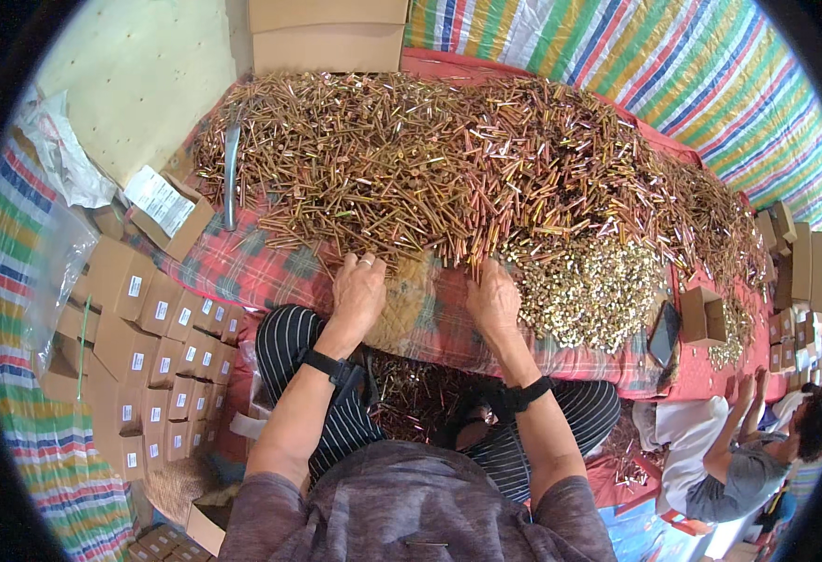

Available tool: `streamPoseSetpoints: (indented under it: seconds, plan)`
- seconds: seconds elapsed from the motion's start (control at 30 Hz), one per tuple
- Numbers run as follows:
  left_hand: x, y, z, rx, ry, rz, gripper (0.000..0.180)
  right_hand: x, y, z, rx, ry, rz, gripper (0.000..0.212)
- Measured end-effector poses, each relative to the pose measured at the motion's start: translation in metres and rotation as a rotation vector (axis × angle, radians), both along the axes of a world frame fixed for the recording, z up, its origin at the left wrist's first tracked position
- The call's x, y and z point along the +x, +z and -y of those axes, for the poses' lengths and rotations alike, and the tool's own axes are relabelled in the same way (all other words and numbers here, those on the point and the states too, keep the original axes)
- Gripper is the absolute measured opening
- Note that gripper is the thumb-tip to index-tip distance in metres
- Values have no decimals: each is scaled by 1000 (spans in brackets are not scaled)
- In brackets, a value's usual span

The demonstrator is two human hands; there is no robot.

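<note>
A broad heap of slim, screw-like metal rods (383, 159), coppery and yellowish, covers the far side of a plaid cloth (284, 272). At its near edge my left hand (359, 295) has its fingers curled down, a ring on one of them. What its fingertips close on, if anything, is hidden. My right hand (495, 298) is closed, its fingertips against the nearest rods; I cannot make out what they grip. Just right of it lies a pile of small, shiny gold-coloured pieces (593, 290). Dark bands circle both my wrists.
Small labelled cartons (162, 347) are stacked on the left, near an open carton (181, 220). A curved metal strip (232, 178) lies at the heap's left end. On the right are a dark phone-like slab (664, 333), an open box (703, 316) and a seated person (748, 468).
</note>
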State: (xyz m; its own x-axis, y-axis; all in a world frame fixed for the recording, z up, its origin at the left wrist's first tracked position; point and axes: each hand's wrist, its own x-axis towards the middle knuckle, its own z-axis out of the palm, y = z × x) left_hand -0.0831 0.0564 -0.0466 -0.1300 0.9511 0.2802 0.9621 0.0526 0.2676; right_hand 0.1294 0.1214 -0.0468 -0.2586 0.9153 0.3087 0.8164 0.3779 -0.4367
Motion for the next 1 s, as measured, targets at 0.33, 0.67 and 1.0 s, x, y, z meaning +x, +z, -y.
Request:
streamPoseSetpoints:
  seconds: [0.33, 0.67, 1.0]
  plan:
    - [8, 0, -1, 3, -160, 49, 14, 6, 2, 13, -69, 122, -104, 45]
    - [41, 24, 18, 118, -122, 563, 20, 8, 27, 36, -450, 37, -816, 44]
    - [76, 44, 46, -326, -145, 1698, 32, -2, 37, 65, -407, 65, -1280, 36]
